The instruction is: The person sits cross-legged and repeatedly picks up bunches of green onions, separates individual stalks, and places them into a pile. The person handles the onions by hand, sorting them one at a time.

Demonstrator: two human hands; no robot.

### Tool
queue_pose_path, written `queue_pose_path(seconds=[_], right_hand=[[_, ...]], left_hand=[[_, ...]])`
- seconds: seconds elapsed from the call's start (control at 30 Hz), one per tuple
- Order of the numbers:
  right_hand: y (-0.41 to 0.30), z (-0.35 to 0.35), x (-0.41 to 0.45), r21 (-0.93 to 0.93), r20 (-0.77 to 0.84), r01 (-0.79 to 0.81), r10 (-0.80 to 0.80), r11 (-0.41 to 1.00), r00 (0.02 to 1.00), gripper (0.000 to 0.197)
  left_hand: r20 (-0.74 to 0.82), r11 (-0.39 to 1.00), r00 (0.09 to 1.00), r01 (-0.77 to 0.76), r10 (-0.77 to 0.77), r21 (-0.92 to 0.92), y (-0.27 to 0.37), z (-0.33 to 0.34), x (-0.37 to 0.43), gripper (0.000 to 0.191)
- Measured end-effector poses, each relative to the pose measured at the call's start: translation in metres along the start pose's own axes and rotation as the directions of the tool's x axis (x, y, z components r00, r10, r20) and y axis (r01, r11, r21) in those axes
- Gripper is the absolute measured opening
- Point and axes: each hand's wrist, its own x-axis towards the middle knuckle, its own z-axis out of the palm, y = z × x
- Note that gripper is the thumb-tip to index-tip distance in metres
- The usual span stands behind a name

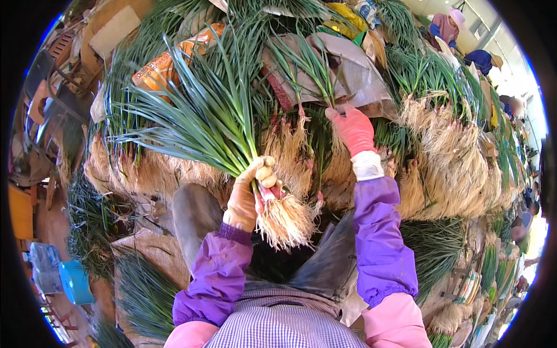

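Note:
My left hand (252, 187), in a pale glove, is closed around a bunch of green onions (226, 143); its long leaves fan to the upper left and its roots hang over my lap. My right hand (351, 126), in a pink-red glove, reaches to the pile in front of me. Its thumb and fingers pinch the base of a single green onion (320, 78) whose leaves lie over a woven plastic sack (361, 74). Another thin green onion (300, 104) lies on the sack just left of it.
Heaped green onions with long roots (448, 161) run across the front. An orange printed sack (156, 69) lies among them. Loose bundles (143, 291) are at the lower left, near a blue plastic basin (76, 282). Several people work at the right, one in a pink hat (448, 26).

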Motion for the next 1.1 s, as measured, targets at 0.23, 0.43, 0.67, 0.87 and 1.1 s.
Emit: queue_pose_path(seconds=[0.23,0.43,0.67,0.87,1.1], right_hand=[[-0.023,-0.017,-0.017,-0.077,-0.092,0.032,-0.039,0.997,0.995,0.029],[-0.052,-0.024,-0.134,-0.316,-0.074,0.673,-0.725,0.668,0.685,0.013],[-0.06,-0.036,-0.106,0.667,0.52,-0.263,-0.184,0.697,0.834,0.036],[-0.106,0.017,-0.114,0.797,0.525,-0.468,-0.057,0.382,0.849,0.022],[-0.11,0.013,-0.12,0.915,0.341,-0.288,-0.159,0.283,0.927,0.038]], left_hand=[[-0.109,0.96,0.993,-0.008,0.04,0.28,0.003,0.018,-0.005,0.04],[-0.109,0.852,0.974,0.226,-0.198,0.473,0.006,0.005,0.027,0.04],[-0.155,0.956,0.982,0.147,-0.11,0.252,-0.009,-0.011,0.001,0.033],[-0.092,0.99,0.99,0.115,-0.107,0.083,-0.008,-0.024,-0.015,0.037],[-0.335,0.833,0.93,0.061,0.153,0.55,-0.029,0.007,-0.008,0.018]])
